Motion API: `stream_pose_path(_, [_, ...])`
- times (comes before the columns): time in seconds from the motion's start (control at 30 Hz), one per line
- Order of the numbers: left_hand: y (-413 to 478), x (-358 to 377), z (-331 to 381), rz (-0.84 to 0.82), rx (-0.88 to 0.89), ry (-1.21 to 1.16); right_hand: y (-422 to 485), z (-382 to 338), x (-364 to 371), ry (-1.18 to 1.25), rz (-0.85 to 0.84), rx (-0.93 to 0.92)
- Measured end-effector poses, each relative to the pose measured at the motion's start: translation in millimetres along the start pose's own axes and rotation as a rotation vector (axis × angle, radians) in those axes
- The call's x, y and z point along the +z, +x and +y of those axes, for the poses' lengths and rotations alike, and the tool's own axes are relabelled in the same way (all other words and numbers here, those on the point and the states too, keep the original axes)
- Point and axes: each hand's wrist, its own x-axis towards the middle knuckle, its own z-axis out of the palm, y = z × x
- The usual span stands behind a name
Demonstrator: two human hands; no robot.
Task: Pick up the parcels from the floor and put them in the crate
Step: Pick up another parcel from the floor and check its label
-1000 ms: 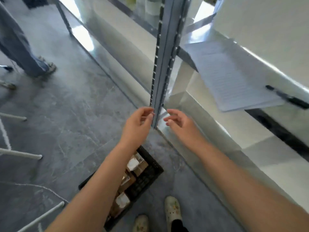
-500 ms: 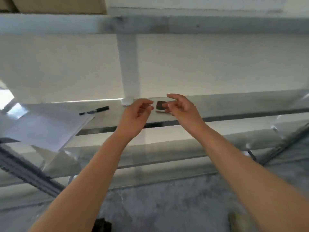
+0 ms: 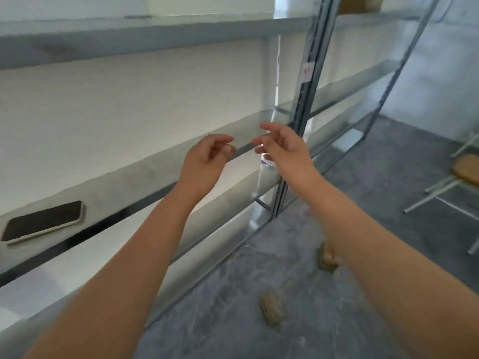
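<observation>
1. Down on the grey floor (image 3: 363,193), two small tan parcels lie loose: the nearer parcel (image 3: 271,307) sits low in the view, the farther parcel (image 3: 327,256) up and to the right of it, partly cut off by the right forearm. They are apart from each other and both lie near the foot of the metal shelving (image 3: 145,35).
2. Neither parcel is touched; both hands are raised well above them, in front of the shelf edge.
3. Left hand (image 3: 204,161): fingers curled loosely inward, thumb near the fingertips, holding nothing.
4. Right hand (image 3: 285,149): fingers half bent and slightly spread, also holding nothing. The two hands are close together, fingertips facing, not touching.
5. No crate shows in the view.
6. On the shelf at far left lies a dark flat phone (image 3: 44,220) with a pale rim.
7. At the right edge stands part of a chair (image 3: 464,169) with a wooden seat and pale metal legs.
</observation>
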Motion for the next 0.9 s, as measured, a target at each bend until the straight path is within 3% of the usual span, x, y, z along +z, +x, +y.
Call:
stream_pose_path(0.33, [72.1,171.4,-54.1,-0.439,-0.048,-0.01,20.6,104.2,-149.6,-0.014,0.35,0.185])
stream_pose_path(0.5, [118.1,235.8,-92.0,-0.641,-0.077,-0.054,27.6,157.3,-182.8,-0.025,0.555,0.332])
stream_pose_path(0.6, [136.5,277.5,-126.3,-0.714,-0.103,-0.06,32.5,210.2,-185.6,-0.031,0.571,0.423])
stream_pose_path(0.73, [130.4,335.0,-210.1,-0.762,-0.211,-0.041,22.5,320.7,-179.4,0.01,0.585,0.543])
stream_pose_path(0.9, [70.7,391.0,-367.0,-0.855,-0.393,0.051,-29.2,492.0,-151.5,0.027,0.581,0.719])
